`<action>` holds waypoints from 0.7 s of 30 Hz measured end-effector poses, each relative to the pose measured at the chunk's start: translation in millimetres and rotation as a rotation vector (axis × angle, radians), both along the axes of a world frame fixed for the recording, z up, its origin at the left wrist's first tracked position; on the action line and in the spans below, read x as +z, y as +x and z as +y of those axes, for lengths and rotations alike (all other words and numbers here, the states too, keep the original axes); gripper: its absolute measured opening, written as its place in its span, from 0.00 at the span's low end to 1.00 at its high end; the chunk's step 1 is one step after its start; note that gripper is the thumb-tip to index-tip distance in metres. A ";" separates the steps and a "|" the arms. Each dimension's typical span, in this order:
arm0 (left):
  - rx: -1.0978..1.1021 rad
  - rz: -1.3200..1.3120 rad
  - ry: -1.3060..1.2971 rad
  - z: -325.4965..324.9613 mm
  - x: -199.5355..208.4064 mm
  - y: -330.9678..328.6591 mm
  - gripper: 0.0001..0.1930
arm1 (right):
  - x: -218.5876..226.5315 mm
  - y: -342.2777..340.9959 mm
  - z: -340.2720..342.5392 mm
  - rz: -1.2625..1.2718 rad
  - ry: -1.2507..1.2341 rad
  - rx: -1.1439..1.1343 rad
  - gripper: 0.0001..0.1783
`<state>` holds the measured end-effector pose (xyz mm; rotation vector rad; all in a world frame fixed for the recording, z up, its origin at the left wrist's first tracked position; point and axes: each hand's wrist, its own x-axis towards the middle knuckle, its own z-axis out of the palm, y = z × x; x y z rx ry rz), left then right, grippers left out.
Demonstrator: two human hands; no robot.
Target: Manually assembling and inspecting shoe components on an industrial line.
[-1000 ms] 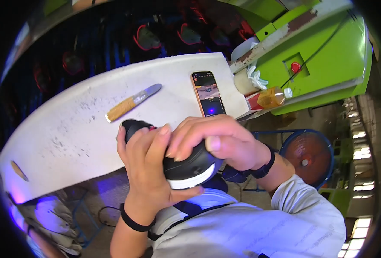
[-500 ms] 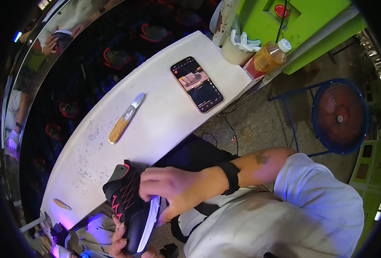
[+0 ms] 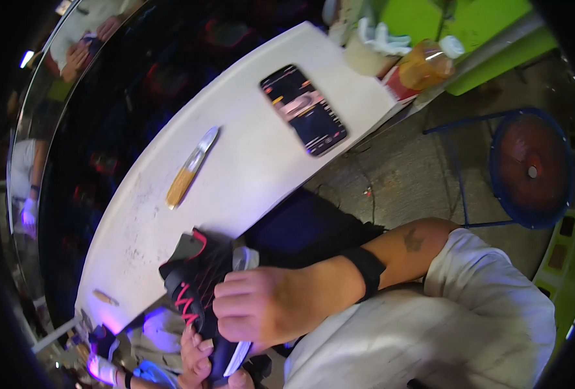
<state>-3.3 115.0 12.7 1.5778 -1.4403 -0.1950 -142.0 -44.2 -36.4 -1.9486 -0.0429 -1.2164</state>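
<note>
A black sneaker (image 3: 187, 275) with red zigzag lacing and a white sole is held up at the table's near edge, toe toward the bottom of the view. My left hand (image 3: 200, 360) is closed round its toe end, fingers on the upper and thumb at the sole. Across the sneaker's side and sole lies my right hand (image 3: 255, 305), its fingers curled into a fist. Its thumb and whatever it may hold are hidden. A pale patch shows just above the right knuckles, blurred.
On the curved white table (image 3: 235, 181) lie a wooden-handled knife (image 3: 191, 170), a phone (image 3: 303, 110) with a lit screen, and a small tan piece (image 3: 106, 297). A cup (image 3: 368, 55) and bottle (image 3: 423, 65) stand far right. A fan (image 3: 530, 168) is beyond. A co-worker's gloved hand (image 3: 102, 369) is lower left.
My right hand has turned into a tighter fist and shifted down over the sneaker's side, covering more of the sole. The view has moved slightly, and the left hand keeps its hold.
</note>
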 end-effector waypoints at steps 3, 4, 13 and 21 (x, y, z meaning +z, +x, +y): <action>-0.095 0.055 -0.139 -14.1 -19.6 24.1 0.29 | -4.6 7.3 -6.2 0.043 0.166 -0.053 0.25; -0.063 0.079 -0.103 -20.6 -11.9 24.3 0.26 | -8.3 9.7 -8.5 0.067 0.170 -0.099 0.26; -0.097 -0.555 0.457 -63.7 63.7 26.2 0.34 | -17.2 14.4 -5.4 0.147 0.370 0.014 0.20; -0.136 -0.544 0.476 -70.5 66.1 31.2 0.37 | -24.3 24.1 -9.7 -0.036 0.144 0.029 0.13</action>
